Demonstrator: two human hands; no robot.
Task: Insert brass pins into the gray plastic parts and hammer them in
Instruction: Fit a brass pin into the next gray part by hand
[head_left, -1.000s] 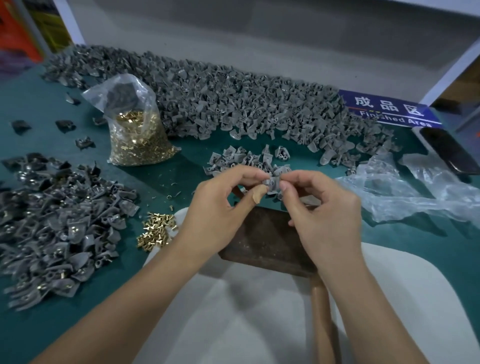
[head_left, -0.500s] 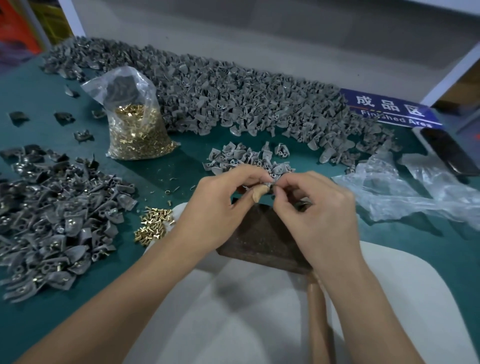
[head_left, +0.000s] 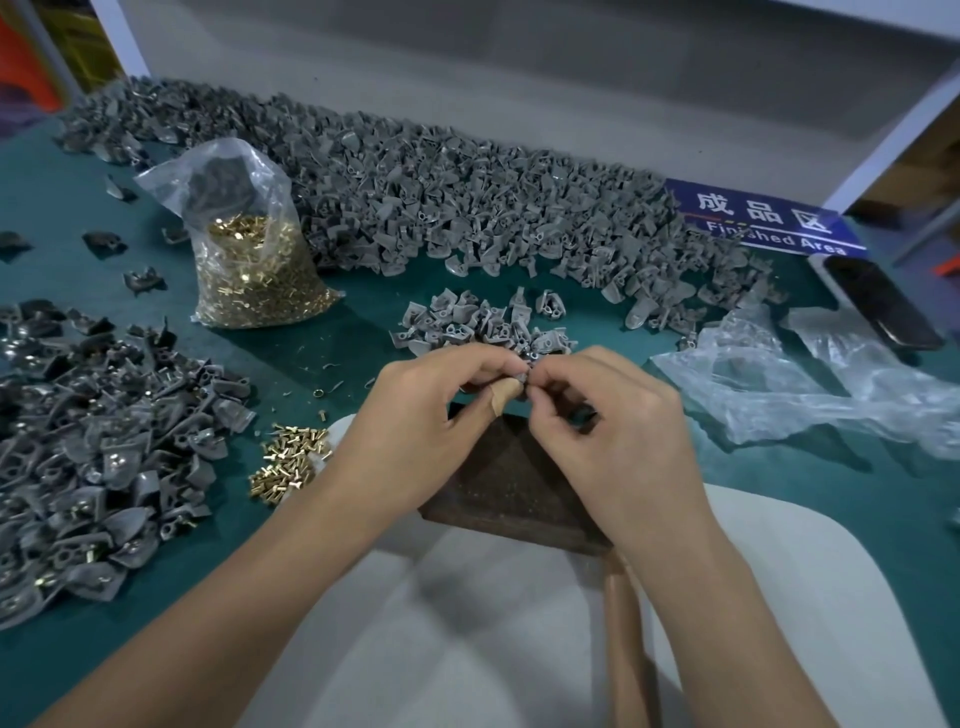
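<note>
My left hand (head_left: 426, 421) pinches a small gray plastic part (head_left: 521, 375) between thumb and forefinger; the thumb tip is taped. My right hand (head_left: 613, 441) meets it from the right, its fingertips pinched at the part, most likely on a brass pin too small to see. Both hands hover above a dark block (head_left: 506, 486) lying on a white board (head_left: 779, 597). A wooden hammer handle (head_left: 626, 639) runs along the board under my right forearm. Loose brass pins (head_left: 288, 460) lie left of the block. A small heap of gray parts (head_left: 483, 325) sits just beyond my hands.
A clear bag of brass pins (head_left: 249, 270) stands at the back left. A long bank of gray parts (head_left: 467, 202) lines the far edge, and another pile (head_left: 98, 447) lies at the left. Crumpled clear plastic (head_left: 810, 384), a black phone (head_left: 878, 301) and a blue "Finished Area" sign (head_left: 763, 221) are at the right.
My right fingertips have closed in tighter against the part held by my left hand. The part, plainly seen a second ago, is now mostly hidden between the fingers.
</note>
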